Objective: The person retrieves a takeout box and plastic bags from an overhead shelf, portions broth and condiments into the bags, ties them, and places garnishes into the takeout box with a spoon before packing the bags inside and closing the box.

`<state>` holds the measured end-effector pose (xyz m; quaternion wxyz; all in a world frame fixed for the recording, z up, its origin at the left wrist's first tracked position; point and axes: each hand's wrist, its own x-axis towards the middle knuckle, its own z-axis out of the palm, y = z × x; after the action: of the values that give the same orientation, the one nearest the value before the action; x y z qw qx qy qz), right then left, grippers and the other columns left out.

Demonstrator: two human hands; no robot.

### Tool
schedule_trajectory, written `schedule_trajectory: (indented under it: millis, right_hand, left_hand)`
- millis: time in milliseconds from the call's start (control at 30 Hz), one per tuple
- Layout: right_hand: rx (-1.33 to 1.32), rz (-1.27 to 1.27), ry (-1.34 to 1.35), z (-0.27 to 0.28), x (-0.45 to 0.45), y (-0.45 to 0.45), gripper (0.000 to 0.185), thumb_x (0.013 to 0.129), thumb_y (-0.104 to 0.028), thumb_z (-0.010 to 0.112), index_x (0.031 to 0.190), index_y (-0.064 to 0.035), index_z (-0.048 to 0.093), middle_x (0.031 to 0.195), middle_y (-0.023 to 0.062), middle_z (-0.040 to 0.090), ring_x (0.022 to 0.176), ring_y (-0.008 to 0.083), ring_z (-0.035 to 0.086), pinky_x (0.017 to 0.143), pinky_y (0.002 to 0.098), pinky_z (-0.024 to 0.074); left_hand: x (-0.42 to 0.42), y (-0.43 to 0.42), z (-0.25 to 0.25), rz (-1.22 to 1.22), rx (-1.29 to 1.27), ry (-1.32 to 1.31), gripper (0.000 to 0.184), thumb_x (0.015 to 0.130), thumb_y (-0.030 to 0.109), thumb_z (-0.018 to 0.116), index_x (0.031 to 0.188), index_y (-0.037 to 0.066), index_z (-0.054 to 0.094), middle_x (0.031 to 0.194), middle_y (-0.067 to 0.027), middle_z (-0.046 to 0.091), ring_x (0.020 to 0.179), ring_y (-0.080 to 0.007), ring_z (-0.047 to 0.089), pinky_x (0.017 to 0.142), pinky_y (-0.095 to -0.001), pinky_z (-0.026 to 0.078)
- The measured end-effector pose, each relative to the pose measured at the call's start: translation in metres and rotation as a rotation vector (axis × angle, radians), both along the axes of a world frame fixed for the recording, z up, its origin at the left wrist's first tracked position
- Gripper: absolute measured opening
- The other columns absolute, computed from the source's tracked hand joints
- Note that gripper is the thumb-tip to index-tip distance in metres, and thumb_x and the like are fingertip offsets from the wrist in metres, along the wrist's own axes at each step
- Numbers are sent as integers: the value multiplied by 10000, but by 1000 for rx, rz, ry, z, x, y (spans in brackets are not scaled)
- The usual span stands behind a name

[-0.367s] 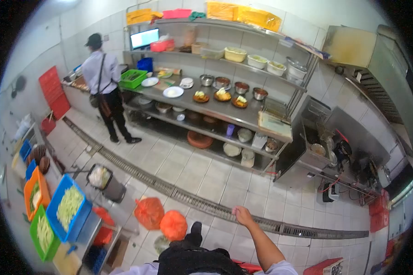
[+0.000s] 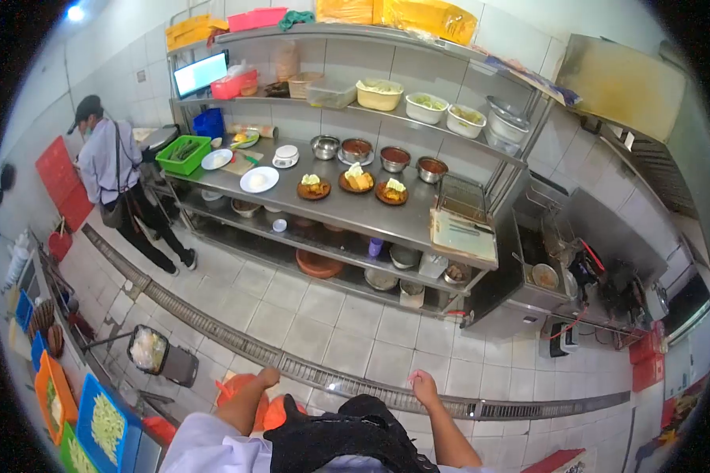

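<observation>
My left hand (image 2: 269,377) hangs low in front of me, fingers curled in, with nothing showing from it. Below and behind that forearm lie orange-red plastic bags (image 2: 274,413) on the floor, partly hidden. My right hand (image 2: 424,386) is out over the tiles near the floor drain, its fingers closed. A small pinkish bit (image 2: 412,378) shows at its fingertips, too small to name. Both hands are apart from the steel counter (image 2: 347,206), where three brown plates of food, one of them this plate (image 2: 314,188), stand beside a white plate (image 2: 259,180).
A person (image 2: 117,169) in a cap stands at the back left. A grated drain (image 2: 213,331) crosses the tiled floor. On the left are a bin (image 2: 166,359) and a blue tray (image 2: 106,426) of cut vegetables. Cooking equipment (image 2: 528,260) stands to the right.
My view has shifted, and the counter now looks nearer. My left hand has come into view. The person at the back has moved left and leans forward.
</observation>
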<state>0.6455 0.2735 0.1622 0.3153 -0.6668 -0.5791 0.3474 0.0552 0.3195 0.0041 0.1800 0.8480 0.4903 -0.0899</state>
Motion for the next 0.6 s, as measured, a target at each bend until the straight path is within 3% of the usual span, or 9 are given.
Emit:
schedule_trajectory:
  millis: [33, 100, 167, 267, 400, 467, 533, 567, 600]
  right_hand:
    - [-40, -20, 63, -9, 2, 15, 240, 983, -78, 496, 959, -37, 731, 788, 64, 686, 689, 165, 644, 658, 339, 534]
    - [-124, -51, 185, -21, 6, 49, 201, 1018, -88, 531, 1009, -44, 727, 823, 49, 692, 673, 133, 627, 638, 315, 528]
    - [-146, -83, 313, 1, 6, 87, 163, 1031, -88, 558, 1032, -46, 716, 859, 42, 700, 670, 118, 622, 632, 292, 523]
    - [-125, -57, 322, 23, 22, 168, 119, 1022, -114, 636, 1071, -39, 714, 893, 62, 727, 706, 147, 655, 677, 332, 529]
    - [102, 148, 134, 60, 89, 326, 144, 1027, -166, 675, 1086, -46, 727, 913, 60, 748, 737, 165, 670, 712, 355, 535]
    - [182, 196, 62, 151, 90, 412, 166, 1019, -189, 693, 1096, -48, 736, 888, 70, 740, 760, 150, 656, 723, 342, 527]
    - [142, 197, -153, 247, 77, 488, 171, 1065, -184, 646, 1017, -32, 706, 783, 22, 664, 677, 117, 606, 646, 305, 496]
    - [388, 288, -171, 257, 86, 537, 174, 1076, -187, 637, 1004, -44, 705, 780, 27, 659, 684, 119, 600, 638, 314, 475]
    - [255, 314, -229, 327, 65, 562, 151, 1039, -127, 655, 1120, -20, 724, 904, 127, 737, 839, 152, 668, 790, 359, 541]
  left_hand:
    - [10, 46, 17, 75, -27, 13, 335, 912, 315, 697, 1009, 2, 768, 990, -287, 766, 938, -445, 760, 842, -532, 610]
    - [31, 132, 0, 531, -37, -317, 243, 931, 238, 690, 1009, 12, 734, 1024, -230, 760, 947, -398, 736, 873, -500, 588]
    - [71, 196, 72, 726, -287, -627, 317, 985, 177, 633, 1265, 29, 625, 1029, -206, 745, 897, -315, 741, 843, -430, 592]
    - [114, 297, 121, 607, -242, -919, 214, 1062, 187, 605, 1221, 48, 642, 982, -118, 714, 900, -206, 710, 833, -365, 569]
    - [160, 413, 242, 443, -2, -1132, 214, 1129, 243, 586, 1156, 45, 661, 951, -52, 689, 875, -149, 666, 834, -331, 555]
    - [165, 478, 324, 399, 78, -1119, 191, 1131, 222, 588, 1128, 45, 659, 958, -33, 672, 880, -133, 635, 829, -325, 544]
    - [166, 532, 417, 356, 187, -1137, 157, 1120, 192, 603, 1112, 43, 651, 970, -26, 657, 883, -121, 604, 805, -325, 531]
    - [159, 574, 435, 264, 288, -1217, 155, 1114, 190, 607, 1108, 43, 654, 963, -32, 656, 870, -124, 602, 794, -321, 530]
    - [152, 592, 492, 298, 355, -1073, 159, 1108, 194, 618, 1099, 41, 659, 972, -41, 662, 861, -119, 598, 783, -316, 527]
